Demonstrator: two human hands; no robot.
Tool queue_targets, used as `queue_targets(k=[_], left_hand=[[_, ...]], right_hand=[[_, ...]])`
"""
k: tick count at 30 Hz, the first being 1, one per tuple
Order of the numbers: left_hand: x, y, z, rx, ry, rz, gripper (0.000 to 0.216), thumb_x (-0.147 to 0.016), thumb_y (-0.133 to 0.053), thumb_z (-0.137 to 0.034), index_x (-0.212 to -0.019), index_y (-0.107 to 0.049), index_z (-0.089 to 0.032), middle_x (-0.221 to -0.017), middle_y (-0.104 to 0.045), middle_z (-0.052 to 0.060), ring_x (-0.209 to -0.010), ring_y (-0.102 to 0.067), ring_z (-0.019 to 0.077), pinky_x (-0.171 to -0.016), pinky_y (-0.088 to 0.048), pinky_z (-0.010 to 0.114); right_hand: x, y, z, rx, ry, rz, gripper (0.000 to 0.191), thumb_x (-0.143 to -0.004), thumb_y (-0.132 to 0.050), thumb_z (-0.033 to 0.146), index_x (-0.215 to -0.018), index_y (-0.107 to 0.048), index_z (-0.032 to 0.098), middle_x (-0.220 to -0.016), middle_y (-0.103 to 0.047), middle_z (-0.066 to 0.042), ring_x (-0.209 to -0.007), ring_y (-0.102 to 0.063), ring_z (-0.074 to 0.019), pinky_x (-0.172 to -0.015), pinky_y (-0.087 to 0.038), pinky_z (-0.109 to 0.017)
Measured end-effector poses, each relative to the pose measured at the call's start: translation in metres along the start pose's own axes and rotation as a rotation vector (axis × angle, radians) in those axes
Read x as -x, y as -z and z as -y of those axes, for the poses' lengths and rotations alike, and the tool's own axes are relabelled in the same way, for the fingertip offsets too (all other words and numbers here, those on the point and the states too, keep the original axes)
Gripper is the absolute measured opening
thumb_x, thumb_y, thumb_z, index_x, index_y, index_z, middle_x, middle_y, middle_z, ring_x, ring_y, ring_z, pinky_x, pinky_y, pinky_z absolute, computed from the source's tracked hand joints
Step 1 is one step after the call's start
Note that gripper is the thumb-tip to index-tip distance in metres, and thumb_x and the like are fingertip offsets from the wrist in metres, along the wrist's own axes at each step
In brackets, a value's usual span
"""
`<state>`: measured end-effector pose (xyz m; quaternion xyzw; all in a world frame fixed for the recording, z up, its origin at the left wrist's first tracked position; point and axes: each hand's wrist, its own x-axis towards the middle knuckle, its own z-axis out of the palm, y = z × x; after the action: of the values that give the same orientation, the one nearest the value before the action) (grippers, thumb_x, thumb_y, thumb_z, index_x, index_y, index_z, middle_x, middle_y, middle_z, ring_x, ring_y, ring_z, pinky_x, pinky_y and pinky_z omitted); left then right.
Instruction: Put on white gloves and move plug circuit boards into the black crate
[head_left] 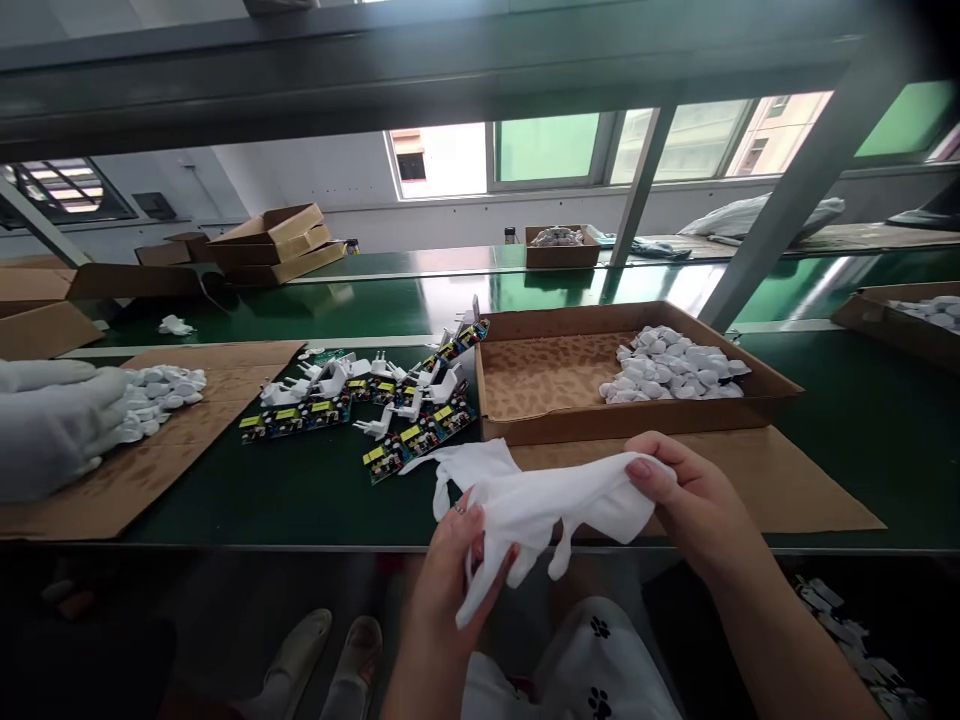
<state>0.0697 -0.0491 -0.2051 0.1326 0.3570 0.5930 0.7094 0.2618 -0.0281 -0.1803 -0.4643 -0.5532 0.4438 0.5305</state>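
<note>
- Right hand [694, 500] pinches the cuff of a white cloth glove [547, 500]; left hand [450, 560] has its fingers closed on the glove's fingers.
- The glove is thin, limp, creased, held over the green worktop [300, 490] edge.
- Beyond sits a cardboard tray [622, 415] of white caps.

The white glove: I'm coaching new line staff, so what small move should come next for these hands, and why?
Probably open the cuff and slide the left hand in. Both hands are bare, and the glove hangs limp between them, fingers dangling, not yet on. The right hand pinches one end at the edge of the green table, so it looks placed to hold the cuff open.
</note>
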Motion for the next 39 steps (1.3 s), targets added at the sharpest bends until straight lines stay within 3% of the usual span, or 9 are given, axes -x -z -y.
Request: queue_targets(k=[3, 7, 11, 14, 18, 23, 32, 36, 39], left_hand=[[-0.005, 0.005, -0.009, 0.219, 0.018, -0.079, 0.023, -0.053, -0.068, -0.03, -0.068, -0.06, -0.015, -0.058, -0.057, 0.001, -0.055, -0.054, 0.013, -0.058, -0.048, 0.028], [-0.013, 0.013, -0.015, 0.263, -0.12, 0.086, 0.049, -0.065, -0.051, -0.054, -0.099, -0.058, -0.019, -0.09, -0.061, 0.007, -0.065, -0.057, 0.0153, -0.06, -0.048, 0.031], [-0.011, 0.018, -0.002, -0.265, -0.743, 0.08, 0.07, -0.058, -0.067, -0.044, -0.121, -0.041, -0.031, -0.123, -0.047, 0.008, -0.106, -0.049, 0.0241, -0.082, -0.043, 0.035], [0.0, 0.011, 0.011, -0.745, -1.016, 0.094, 0.069, -0.042, -0.079, -0.025, -0.108, -0.057, -0.027, -0.119, -0.052, 0.008, -0.113, -0.043, 0.027, -0.097, -0.03, 0.036], [0.017, -0.001, 0.014, -0.798, -0.588, 0.172, 0.01, -0.058, -0.07, -0.029, -0.061, -0.066, -0.02, -0.062, -0.063, 0.004, -0.061, -0.057, 0.0159, -0.077, -0.042, 0.031], [0.018, 0.008, -0.003, -0.292, -0.109, 0.087, 0.036, -0.048, -0.072, -0.047, -0.055, -0.056, -0.015, -0.042, -0.043, -0.004, -0.039, -0.033, 0.0047, -0.04, -0.028, 0.017], [0.013, 0.019, 0.005, -0.699, -0.746, -0.305, 0.023, -0.065, -0.06, -0.039, -0.074, -0.064, -0.018, -0.081, -0.062, 0.006, -0.076, -0.056, 0.0181, -0.068, -0.043, 0.024], [0.018, 0.012, 0.007, -0.936, -0.617, 0.008, 0.026, -0.058, -0.069, -0.032, -0.081, -0.065, -0.02, -0.069, -0.062, 0.002, -0.062, -0.054, 0.0151, -0.059, -0.042, 0.023], [0.016, 0.013, 0.006, -0.954, -0.419, -0.004, 0.024, -0.064, -0.064, -0.033, -0.083, -0.064, -0.018, -0.056, -0.057, 0.0, -0.051, -0.049, 0.0118, -0.048, -0.037, 0.02]], right_hand=[[0.001, -0.007, -0.005, -0.035, -0.039, -0.03, 0.028, -0.066, -0.063, 0.043, -0.078, -0.052, 0.02, -0.064, -0.051, 0.002, -0.054, -0.047, -0.0106, -0.047, -0.036, -0.02], [-0.004, -0.011, -0.005, -0.081, -0.162, -0.05, 0.034, -0.062, -0.065, 0.046, -0.079, -0.049, 0.021, -0.06, -0.052, 0.002, -0.049, -0.047, -0.0118, -0.042, -0.037, -0.022], [-0.002, -0.021, 0.006, -0.045, -0.124, -0.132, 0.029, -0.06, -0.067, 0.043, -0.073, -0.053, 0.02, -0.057, -0.052, 0.003, -0.048, -0.046, -0.0098, -0.04, -0.036, -0.018], [0.002, -0.032, 0.017, -0.113, -0.127, 0.05, 0.033, -0.056, -0.069, 0.042, -0.074, -0.052, 0.021, -0.06, -0.056, 0.003, -0.05, -0.05, -0.0104, -0.042, -0.038, -0.018], [0.001, -0.032, 0.02, -0.294, -0.177, 0.359, 0.05, -0.05, -0.07, 0.052, -0.082, -0.047, 0.023, -0.049, -0.046, 0.006, -0.037, -0.041, -0.0076, -0.035, -0.03, -0.017], [-0.002, -0.022, 0.011, -0.358, -0.156, 0.358, 0.051, -0.052, -0.072, 0.049, -0.086, -0.043, 0.023, -0.049, -0.032, 0.01, -0.038, -0.029, -0.0046, -0.037, -0.025, -0.017], [0.005, -0.034, 0.0, -0.151, -0.02, 0.459, 0.028, -0.074, -0.057, 0.023, -0.099, -0.044, 0.023, -0.075, -0.05, 0.001, -0.061, -0.051, -0.0084, -0.053, -0.042, -0.019], [0.004, -0.048, -0.001, 0.172, 0.11, 0.586, 0.028, -0.076, -0.047, 0.015, -0.104, -0.044, 0.022, -0.075, -0.056, 0.0, -0.066, -0.053, -0.0102, -0.062, -0.045, -0.022], [0.007, -0.054, -0.003, 0.334, 0.224, 0.485, 0.033, -0.077, -0.045, 0.016, -0.11, -0.042, 0.022, -0.085, -0.057, -0.003, -0.071, -0.054, -0.0121, -0.066, -0.046, -0.025]])
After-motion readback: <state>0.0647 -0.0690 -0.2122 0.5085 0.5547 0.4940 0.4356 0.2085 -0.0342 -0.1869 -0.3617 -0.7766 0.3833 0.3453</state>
